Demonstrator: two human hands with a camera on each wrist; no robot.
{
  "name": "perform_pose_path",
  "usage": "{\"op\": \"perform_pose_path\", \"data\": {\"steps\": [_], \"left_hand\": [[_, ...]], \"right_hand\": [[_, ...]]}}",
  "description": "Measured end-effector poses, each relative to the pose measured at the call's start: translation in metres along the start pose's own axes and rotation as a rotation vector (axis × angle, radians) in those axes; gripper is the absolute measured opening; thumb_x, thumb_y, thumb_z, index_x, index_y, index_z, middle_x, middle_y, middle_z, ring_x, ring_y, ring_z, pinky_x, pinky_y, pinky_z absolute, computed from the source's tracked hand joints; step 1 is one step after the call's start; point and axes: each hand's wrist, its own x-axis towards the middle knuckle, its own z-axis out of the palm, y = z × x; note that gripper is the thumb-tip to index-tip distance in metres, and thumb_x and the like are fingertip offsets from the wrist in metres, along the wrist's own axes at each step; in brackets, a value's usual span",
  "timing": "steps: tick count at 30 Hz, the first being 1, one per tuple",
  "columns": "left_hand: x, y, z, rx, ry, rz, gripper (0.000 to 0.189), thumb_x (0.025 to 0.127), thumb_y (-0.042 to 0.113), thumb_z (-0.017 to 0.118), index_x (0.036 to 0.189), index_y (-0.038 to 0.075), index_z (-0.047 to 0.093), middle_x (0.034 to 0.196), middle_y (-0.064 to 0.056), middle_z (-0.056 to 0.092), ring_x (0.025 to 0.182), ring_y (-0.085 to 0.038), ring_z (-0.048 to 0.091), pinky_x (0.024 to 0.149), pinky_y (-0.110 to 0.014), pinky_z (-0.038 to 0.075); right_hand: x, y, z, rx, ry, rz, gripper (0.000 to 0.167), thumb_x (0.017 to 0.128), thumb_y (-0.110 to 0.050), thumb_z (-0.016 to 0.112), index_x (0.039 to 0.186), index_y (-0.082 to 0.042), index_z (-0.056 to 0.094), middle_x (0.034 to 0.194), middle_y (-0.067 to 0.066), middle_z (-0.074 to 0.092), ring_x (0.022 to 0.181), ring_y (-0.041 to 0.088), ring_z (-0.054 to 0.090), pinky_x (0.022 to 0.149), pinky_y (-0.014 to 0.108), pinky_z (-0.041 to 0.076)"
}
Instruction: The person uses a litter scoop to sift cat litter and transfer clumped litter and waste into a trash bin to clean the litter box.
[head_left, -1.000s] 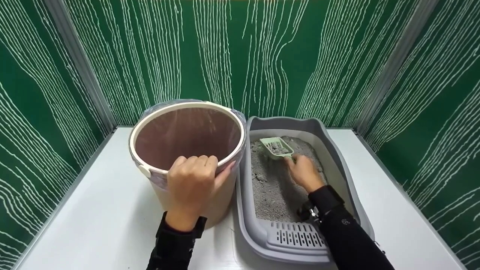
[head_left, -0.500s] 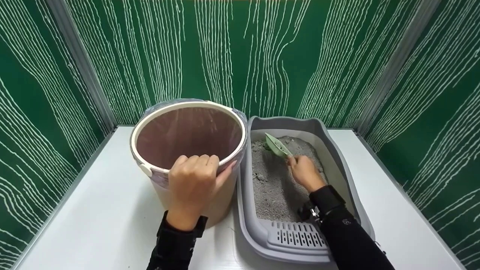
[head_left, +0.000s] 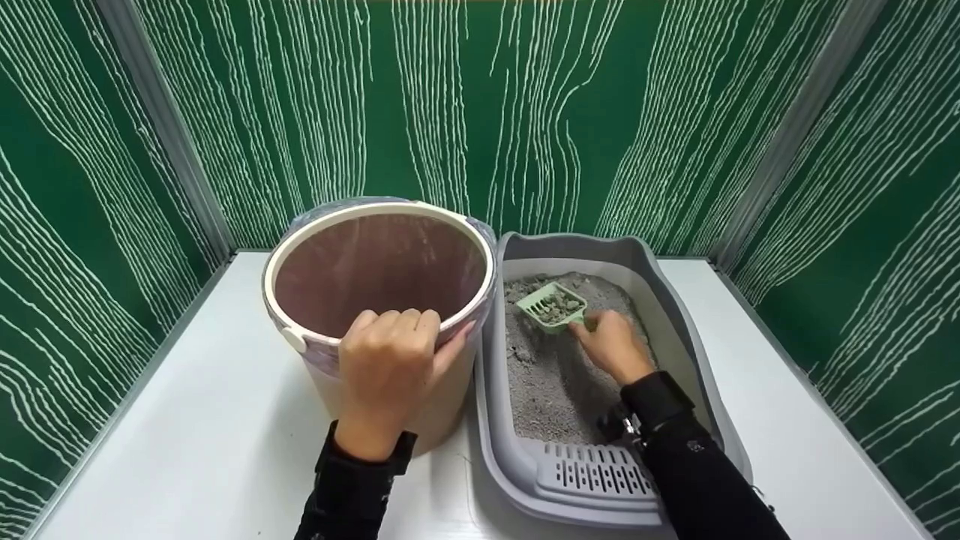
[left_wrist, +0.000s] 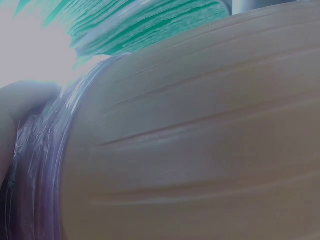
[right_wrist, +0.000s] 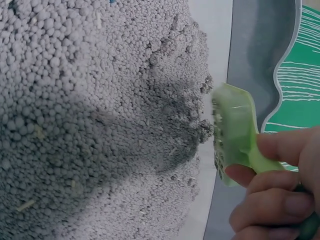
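My left hand (head_left: 388, 375) grips the near rim of a beige trash bin (head_left: 442, 420), its fingers curled over the cream ring (head_left: 491, 262). In the left wrist view the bin's ribbed side (left_wrist: 200, 135) fills most of the picture, with the plastic liner (left_wrist: 45, 165) bunched near the thumb. My right hand (head_left: 613, 346) holds a green slotted litter scoop (head_left: 531, 306) by its handle, above the litter. Grey clumps (head_left: 556, 306) lie in the scoop. Below it, grey cat litter (head_left: 547, 409) covers the floor of the grey litter box (head_left: 491, 450).
Bin and box stand side by side on a white tabletop (head_left: 202, 450), the bin on the left. The box has a slotted front step (head_left: 600, 472). Green walls (head_left: 675, 112) with white lines enclose the table at the back and both sides.
The scoop has tipped edge-on and then back to flat, so its slots and clumps show again. My right hand has stayed nearly in place. The left hand's grip is unchanged.
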Motion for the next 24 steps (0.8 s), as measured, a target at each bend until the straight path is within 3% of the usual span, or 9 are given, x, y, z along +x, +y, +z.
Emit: {"op": "perform_pose_path", "data": {"steps": [1,3,7,15,20,24], "left_hand": [[0.000,0.000,0.000,-0.001,-0.001,-0.002,0.054,0.093,0.045,0.081,0.065,0.012,0.049,0.056,-0.001,0.047,0.047,-0.023,0.049,0.052,-0.038,0.037],[0.000,0.001,0.000,-0.008,0.006,-0.004,0.054,0.092,0.044,0.082,0.065,0.012,0.049,0.055,-0.001,0.046,0.047,-0.023,0.049,0.052,-0.038,0.037],[0.001,0.002,0.001,-0.013,0.004,-0.001,0.054,0.092,0.044,0.082,0.064,0.012,0.048,0.055,-0.001,0.046,0.047,-0.022,0.047,0.052,-0.038,0.037],[0.001,0.002,0.000,-0.014,0.008,0.000,0.053,0.092,0.044,0.083,0.064,0.013,0.049,0.055,0.000,0.046,0.046,-0.022,0.047,0.052,-0.037,0.037],[0.001,0.000,0.001,-0.012,0.008,-0.001,0.054,0.092,0.045,0.082,0.064,0.013,0.049,0.055,0.000,0.045,0.046,-0.022,0.047,0.051,-0.037,0.037],[0.001,-0.001,0.000,-0.005,0.002,0.001,0.054,0.092,0.045,0.082,0.064,0.013,0.049,0.055,0.000,0.045,0.046,-0.022,0.046,0.051,-0.037,0.036]], "right_hand": [[-0.001,0.000,-0.002,-0.009,-0.015,0.000,0.033,0.104,-0.022,0.069,0.116,0.008,0.076,0.120,0.028,0.073,0.116,0.047,0.068,0.102,0.057,0.051],[-0.001,0.000,-0.007,-0.013,-0.056,0.011,0.037,0.103,-0.023,0.070,0.122,0.009,0.074,0.127,0.030,0.070,0.118,0.048,0.068,0.103,0.058,0.051],[-0.003,0.002,-0.017,-0.006,-0.076,0.017,0.036,0.099,-0.022,0.074,0.118,0.009,0.075,0.122,0.031,0.072,0.110,0.047,0.070,0.095,0.057,0.056],[-0.004,0.002,-0.023,0.040,-0.020,-0.037,0.035,0.093,-0.015,0.081,0.115,0.010,0.075,0.114,0.030,0.073,0.107,0.048,0.072,0.092,0.055,0.058],[-0.003,0.002,-0.020,0.059,-0.014,-0.051,0.031,0.095,-0.015,0.079,0.110,0.012,0.077,0.109,0.030,0.075,0.092,0.046,0.074,0.084,0.054,0.059],[-0.001,0.001,-0.017,0.088,-0.054,-0.023,0.032,0.101,-0.017,0.072,0.113,0.013,0.076,0.114,0.031,0.074,0.095,0.046,0.073,0.087,0.055,0.057]]}}
